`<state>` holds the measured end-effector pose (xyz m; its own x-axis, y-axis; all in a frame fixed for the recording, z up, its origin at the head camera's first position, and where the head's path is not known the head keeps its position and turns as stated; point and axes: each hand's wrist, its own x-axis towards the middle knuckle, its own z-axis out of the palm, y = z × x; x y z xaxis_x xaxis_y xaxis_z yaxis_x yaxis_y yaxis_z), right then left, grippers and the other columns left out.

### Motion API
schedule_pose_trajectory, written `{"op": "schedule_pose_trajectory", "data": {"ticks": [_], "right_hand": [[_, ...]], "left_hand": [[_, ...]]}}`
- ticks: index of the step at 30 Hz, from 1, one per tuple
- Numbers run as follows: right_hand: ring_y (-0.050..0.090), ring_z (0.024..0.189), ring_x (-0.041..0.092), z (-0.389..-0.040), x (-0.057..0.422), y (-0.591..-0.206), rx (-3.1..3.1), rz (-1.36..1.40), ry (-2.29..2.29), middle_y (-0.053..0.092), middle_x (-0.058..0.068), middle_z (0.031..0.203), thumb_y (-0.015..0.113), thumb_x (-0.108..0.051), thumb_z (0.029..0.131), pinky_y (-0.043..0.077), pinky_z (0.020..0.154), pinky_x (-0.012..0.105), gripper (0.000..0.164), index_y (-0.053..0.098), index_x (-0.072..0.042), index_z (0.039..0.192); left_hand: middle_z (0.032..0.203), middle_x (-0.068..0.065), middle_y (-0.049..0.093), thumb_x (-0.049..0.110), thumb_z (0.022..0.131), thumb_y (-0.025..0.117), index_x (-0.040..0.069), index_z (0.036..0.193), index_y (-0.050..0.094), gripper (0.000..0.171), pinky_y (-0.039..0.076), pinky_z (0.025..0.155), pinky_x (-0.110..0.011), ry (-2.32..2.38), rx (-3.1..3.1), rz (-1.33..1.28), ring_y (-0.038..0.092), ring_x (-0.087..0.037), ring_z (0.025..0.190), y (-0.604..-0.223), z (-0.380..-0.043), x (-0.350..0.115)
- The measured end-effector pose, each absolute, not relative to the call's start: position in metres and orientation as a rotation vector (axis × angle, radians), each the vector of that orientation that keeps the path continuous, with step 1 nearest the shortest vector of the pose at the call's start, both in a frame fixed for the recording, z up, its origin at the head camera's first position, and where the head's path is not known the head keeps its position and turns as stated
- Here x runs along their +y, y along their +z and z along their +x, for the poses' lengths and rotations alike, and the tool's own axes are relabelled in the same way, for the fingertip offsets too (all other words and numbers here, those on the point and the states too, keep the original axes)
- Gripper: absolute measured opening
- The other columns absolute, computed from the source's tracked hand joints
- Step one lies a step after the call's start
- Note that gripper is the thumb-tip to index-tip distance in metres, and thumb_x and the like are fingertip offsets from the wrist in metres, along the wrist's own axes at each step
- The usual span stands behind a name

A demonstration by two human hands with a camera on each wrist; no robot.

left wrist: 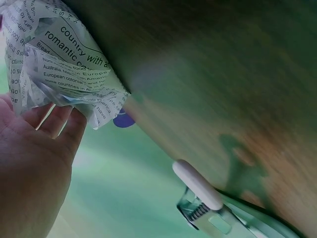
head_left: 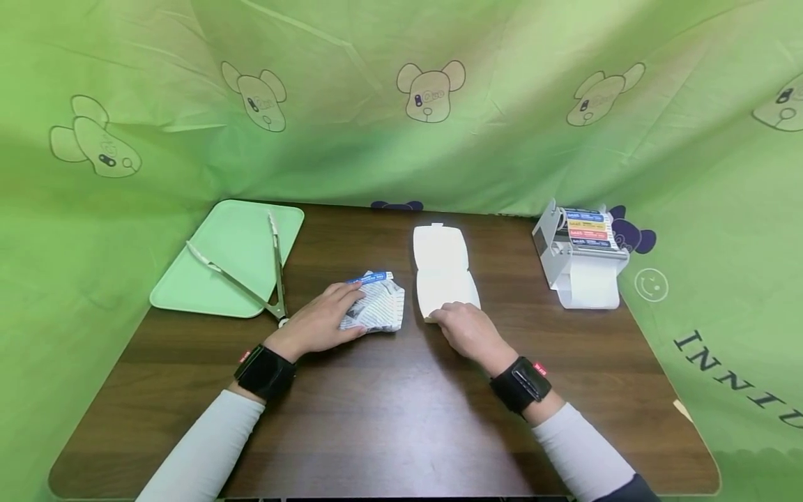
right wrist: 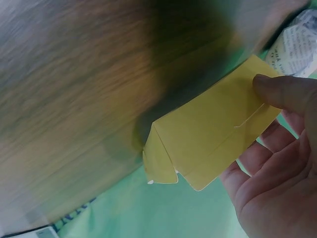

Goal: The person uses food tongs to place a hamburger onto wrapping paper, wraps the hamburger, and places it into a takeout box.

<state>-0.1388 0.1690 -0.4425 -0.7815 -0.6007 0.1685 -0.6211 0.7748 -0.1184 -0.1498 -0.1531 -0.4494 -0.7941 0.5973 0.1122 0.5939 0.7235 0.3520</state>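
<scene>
My left hand (head_left: 323, 317) grips the left side of a packet wrapped in newsprint-patterned paper (head_left: 379, 307), with the fingers along its far side and the thumb at its near side. A blue label strip (head_left: 374, 277) lies across the packet's top. In the left wrist view, the printed wrapper (left wrist: 74, 64) has folded, crumpled ends. My right hand (head_left: 467, 331) pinches the near wall of an opened white clamshell box (head_left: 441, 254), thumb on the outside. Its outer face (right wrist: 213, 119) looks yellowish in the right wrist view. The fingers hide the box's near corner.
Metal tongs (head_left: 245, 282) with pale tips lie open, partly on a light green tray (head_left: 216, 300) at the left. A label dispenser (head_left: 583, 254) with a coloured sticker roll stands at the right back. Green printed cloth (head_left: 351, 139) hangs behind the wooden table (head_left: 401, 418).
</scene>
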Motion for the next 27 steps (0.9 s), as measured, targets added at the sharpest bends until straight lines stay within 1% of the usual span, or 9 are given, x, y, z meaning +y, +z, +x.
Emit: {"op": "schedule_pose_trajectory", "data": {"ticks": [16, 22, 27], "right_hand": [[0.068, 0.083, 0.018, -0.131, 0.149, -0.439, -2.830, 1.113, 0.329, 0.073, 0.002, 0.092, 0.065, 0.002, 0.092, 0.057, 0.077, 0.036, 0.023, 0.077, -0.011, 0.106], [0.069, 0.086, 0.018, -0.130, 0.145, -0.439, -2.832, 1.170, 0.338, 0.073, 0.002, 0.093, 0.067, 0.002, 0.090, 0.057, 0.079, 0.036, 0.023, 0.077, -0.011, 0.107], [0.068, 0.085, 0.017, -0.129, 0.142, -0.438, -2.855, 1.189, 0.344, 0.073, 0.001, 0.093, 0.070, -0.001, 0.090, 0.057, 0.078, 0.035, 0.021, 0.077, -0.010, 0.108]], "left_hand": [[0.158, -0.014, 0.040, 0.045, 0.094, 0.069, 0.003, 0.147, 0.048, 0.071, 0.034, 0.117, -0.047, 0.592, 2.933, 0.921, 0.035, -0.032, 0.144, -0.450, -0.146, -0.165], [0.157, -0.015, 0.040, 0.045, 0.094, 0.069, 0.002, 0.148, 0.047, 0.072, 0.033, 0.118, -0.047, 0.586, 2.949, 0.895, 0.035, -0.033, 0.145, -0.450, -0.147, -0.168], [0.157, -0.016, 0.041, 0.045, 0.094, 0.069, 0.001, 0.148, 0.046, 0.073, 0.033, 0.118, -0.047, 0.580, 2.956, 0.871, 0.035, -0.033, 0.144, -0.449, -0.146, -0.169]]}}
